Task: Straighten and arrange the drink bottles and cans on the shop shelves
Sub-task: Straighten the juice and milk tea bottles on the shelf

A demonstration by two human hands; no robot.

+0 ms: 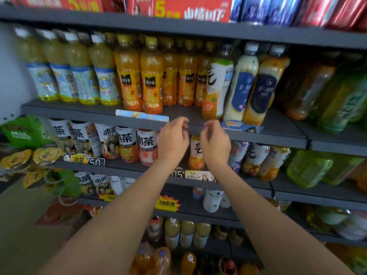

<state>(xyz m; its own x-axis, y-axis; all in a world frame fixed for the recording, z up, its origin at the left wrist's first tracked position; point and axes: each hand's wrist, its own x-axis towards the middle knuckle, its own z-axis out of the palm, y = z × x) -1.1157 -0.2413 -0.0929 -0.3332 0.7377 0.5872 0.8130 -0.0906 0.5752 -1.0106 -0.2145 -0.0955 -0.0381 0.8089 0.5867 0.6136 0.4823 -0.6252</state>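
Orange juice bottles (pixel 152 76): perhaps five fronting; two hands, left hand (pixel 173 139), right hand (pixel 215 144), empty.

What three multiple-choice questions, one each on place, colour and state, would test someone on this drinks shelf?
1. The white-capped pale-yellow plastic bottles stand where on their dark grey shelf?
A left end
B middle
C right end

2. The caps of the orange juice plastic bottles are
A red
B yellow
C black

3. The left hand and right hand are
A gripping bottles
B holding nothing
C carrying cans

Answers: 1 A, they fill the row's left end. 2 B, yellow tops show. 3 B, fingers hang loosely curled, empty.
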